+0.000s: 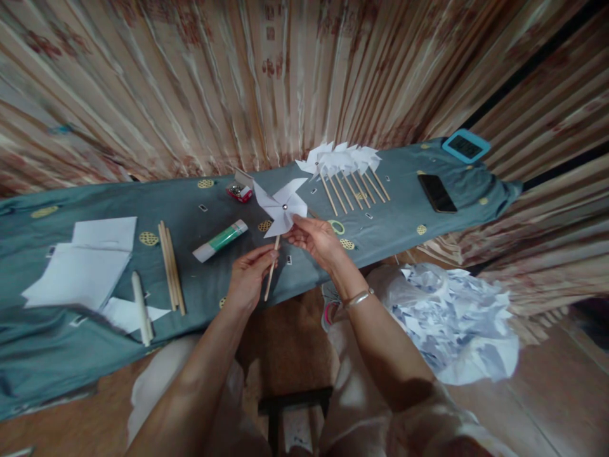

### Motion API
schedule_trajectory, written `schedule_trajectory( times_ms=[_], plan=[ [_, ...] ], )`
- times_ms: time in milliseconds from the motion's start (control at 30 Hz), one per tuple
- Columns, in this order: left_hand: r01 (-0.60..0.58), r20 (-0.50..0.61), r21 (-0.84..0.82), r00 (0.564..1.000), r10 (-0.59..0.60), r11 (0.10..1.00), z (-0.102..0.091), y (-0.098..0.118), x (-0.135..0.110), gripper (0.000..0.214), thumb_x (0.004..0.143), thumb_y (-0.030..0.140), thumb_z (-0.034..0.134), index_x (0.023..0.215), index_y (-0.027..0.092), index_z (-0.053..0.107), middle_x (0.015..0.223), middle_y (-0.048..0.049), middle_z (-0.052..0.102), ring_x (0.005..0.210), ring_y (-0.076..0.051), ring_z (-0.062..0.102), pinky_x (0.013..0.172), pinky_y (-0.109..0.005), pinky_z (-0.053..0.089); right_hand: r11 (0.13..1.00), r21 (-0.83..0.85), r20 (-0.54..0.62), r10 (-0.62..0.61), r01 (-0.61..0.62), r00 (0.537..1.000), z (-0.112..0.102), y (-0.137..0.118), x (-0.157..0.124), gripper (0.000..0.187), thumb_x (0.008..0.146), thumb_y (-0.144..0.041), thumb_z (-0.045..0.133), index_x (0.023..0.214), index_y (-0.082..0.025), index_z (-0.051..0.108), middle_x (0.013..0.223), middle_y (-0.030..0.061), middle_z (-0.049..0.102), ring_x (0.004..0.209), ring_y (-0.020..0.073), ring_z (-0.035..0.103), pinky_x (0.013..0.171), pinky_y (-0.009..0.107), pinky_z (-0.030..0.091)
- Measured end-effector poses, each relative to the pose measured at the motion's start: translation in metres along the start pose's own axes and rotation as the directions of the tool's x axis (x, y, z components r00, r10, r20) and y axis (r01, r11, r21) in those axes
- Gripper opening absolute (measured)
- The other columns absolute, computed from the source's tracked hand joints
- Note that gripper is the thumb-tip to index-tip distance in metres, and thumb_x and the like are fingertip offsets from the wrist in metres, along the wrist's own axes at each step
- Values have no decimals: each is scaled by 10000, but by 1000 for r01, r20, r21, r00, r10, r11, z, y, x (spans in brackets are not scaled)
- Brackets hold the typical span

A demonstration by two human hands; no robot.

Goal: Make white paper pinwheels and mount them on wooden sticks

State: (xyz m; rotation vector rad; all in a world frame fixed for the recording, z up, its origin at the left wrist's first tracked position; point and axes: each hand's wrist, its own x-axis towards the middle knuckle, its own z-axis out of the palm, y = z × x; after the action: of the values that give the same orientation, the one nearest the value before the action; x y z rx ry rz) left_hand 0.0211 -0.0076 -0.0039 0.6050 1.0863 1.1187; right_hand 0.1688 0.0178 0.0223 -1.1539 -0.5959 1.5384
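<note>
A white paper pinwheel (284,206) with a shiny pin at its centre is held up over the front of the table. My left hand (252,270) pinches its wooden stick (271,273) below the blades. With thumb and fingers closed, my right hand (316,241) grips the pinwheel's lower right blade. Just left of my hands lies a green and white glue tube (221,240). Behind it stands an open small red box (239,192) with shiny pins inside. Green-handled scissors (337,227) lie partly hidden behind my right hand.
Several finished pinwheels (349,160) lie in a row at the back. White paper sheets (90,270), wooden sticks (171,266) and a white rolled piece (140,308) are at left. A phone (436,193) and blue-framed clock (465,146) lie right. A bag of paper scraps (451,324) sits below.
</note>
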Motion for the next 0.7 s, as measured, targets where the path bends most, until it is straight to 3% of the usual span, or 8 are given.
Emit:
schedule_trajectory(
  times_ms=[200,333,500,633,700],
  plan=[
    [-8,3,3,1000,8,1000,-1,1,0,451,361,367,965,726,172,785,641,-4,710,593,-84,585,639,-221,484,993,-119,155,45,-26,987,-5,-1,-5,428,584,-554,869,652,-150,744,615,47,732,529,84,610,505,184,455],
    [-5,-2,-7,1000,5,1000,-2,3,1,460,348,372,965,720,171,783,679,-13,726,598,-84,587,631,-219,484,993,-106,160,-34,51,986,-12,-7,-6,467,537,-587,873,595,-159,697,558,18,680,490,67,540,446,184,360],
    [3,5,-7,1000,-3,1000,-2,4,0,456,353,372,962,717,165,782,695,-23,732,610,-91,593,633,-222,489,980,-1,-6,-199,199,980,-24,-18,1,392,600,-494,871,577,-179,639,540,-19,637,435,34,408,413,201,242],
    [37,51,5,998,-37,999,-3,3,-2,448,398,355,957,756,149,781,718,-33,733,610,-94,595,633,-227,489,959,5,-269,-271,283,924,-29,-20,8,269,611,-371,875,655,-201,671,659,-29,704,526,51,507,498,196,376],
    [61,69,20,996,-62,998,-3,3,-3,453,402,359,955,759,142,781,720,-40,732,603,-99,594,614,-231,482,965,0,-287,-251,262,924,-28,-17,10,265,603,-364,879,703,-206,692,706,-29,723,600,63,574,572,195,431]
  ],
)
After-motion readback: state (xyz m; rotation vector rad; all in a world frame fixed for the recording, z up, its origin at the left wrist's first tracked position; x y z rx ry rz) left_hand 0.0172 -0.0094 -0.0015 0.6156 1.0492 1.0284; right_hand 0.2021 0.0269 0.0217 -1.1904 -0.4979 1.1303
